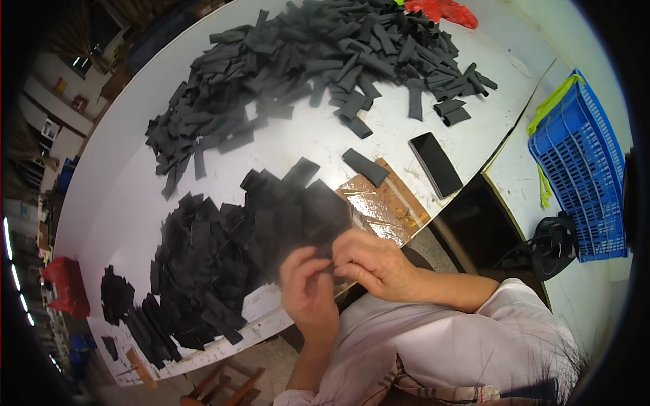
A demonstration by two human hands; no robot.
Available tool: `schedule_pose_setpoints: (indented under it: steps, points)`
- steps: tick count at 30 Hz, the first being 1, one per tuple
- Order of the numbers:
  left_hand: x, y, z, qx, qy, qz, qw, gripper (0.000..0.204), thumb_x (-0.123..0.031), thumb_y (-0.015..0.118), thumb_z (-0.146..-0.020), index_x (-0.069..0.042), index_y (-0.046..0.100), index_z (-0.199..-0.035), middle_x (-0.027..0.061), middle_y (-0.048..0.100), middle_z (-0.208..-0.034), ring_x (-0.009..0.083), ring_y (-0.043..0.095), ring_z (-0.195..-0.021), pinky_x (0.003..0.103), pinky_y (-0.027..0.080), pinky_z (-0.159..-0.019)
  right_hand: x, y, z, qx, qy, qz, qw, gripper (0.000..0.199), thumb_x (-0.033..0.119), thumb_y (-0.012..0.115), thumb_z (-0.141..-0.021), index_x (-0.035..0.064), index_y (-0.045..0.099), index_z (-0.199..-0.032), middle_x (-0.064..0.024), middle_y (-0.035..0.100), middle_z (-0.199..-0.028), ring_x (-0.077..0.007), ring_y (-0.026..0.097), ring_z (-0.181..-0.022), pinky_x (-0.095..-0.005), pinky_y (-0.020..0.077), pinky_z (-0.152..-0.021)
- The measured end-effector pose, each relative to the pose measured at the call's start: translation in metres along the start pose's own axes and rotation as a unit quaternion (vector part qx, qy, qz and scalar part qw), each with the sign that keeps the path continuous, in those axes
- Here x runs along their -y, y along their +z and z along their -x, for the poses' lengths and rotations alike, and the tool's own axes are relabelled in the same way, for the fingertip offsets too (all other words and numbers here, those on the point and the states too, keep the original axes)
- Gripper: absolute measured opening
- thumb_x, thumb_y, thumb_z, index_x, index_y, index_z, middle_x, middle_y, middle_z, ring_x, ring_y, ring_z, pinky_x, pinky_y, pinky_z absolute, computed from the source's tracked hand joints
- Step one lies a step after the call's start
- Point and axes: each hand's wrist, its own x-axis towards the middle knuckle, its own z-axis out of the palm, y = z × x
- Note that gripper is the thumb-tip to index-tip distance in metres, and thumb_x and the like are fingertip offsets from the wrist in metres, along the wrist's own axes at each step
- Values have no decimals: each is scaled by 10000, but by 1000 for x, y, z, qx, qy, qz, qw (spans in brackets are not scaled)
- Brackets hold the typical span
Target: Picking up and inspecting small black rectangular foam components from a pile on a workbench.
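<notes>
My left hand (308, 291) and my right hand (376, 264) meet at the table's near edge, fingers curled and pressed together. Between the fingertips is something small and dark that I cannot make out. Just beyond them lies a heap of flat black fabric pieces (210, 257), partly covered by my left hand. Farther off, a larger pile of dark grey fabric tubes (305, 61) spreads over the white table (122, 189). One single tube (365, 167) rests apart, partly on a brown board (386, 203) with shiny clear tape.
A dark-screened phone (435, 164) lies right of the board. On the right stands a blue plastic basket (582, 169) with a yellow-green strap, beside a black object (555, 247). A red bag (443, 11) lies at the far edge, a red bin (66, 287) at left, a wooden stool (223, 386) below.
</notes>
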Motion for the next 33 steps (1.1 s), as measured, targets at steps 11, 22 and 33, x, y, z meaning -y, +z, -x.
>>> schedule_pose_setpoints:
  steps: [11, 22, 33]
  points:
    - [-49, 10, -68, 244, -311, 800, 451, 266, -72, 386, -855, 21, 390, -1104, 138, 533, -763, 22, 319, -328, 156, 247, -285, 29, -53, -55, 50, 139, -186, 971, 130, 110, 499, -834, 28, 482, -735, 13, 443, -691, -75, 398, -609, -204, 342, -567]
    - [50, 27, -38, 140, -294, 359, 875, 330, -29, 465, -816, 19, 461, -1142, 67, 566, -906, 39, 438, -511, 170, 363, -438, -89, -34, -9, 82, 348, -322, 877, 201, 227, 532, -834, 63, 518, -718, 40, 447, -589, -50, 377, -493, -180, 295, -451]
    - [8, 31, -51, 16, -17, 316, 948, 61, -4, 539, -799, 31, 524, -847, 135, 574, -912, 170, 535, -833, 280, 420, -777, -23, -49, -26, 51, -56, 288, 955, 302, 280, 598, -744, 25, 536, -894, -88, 535, -811, -237, 516, -697, -328, 419, -629]
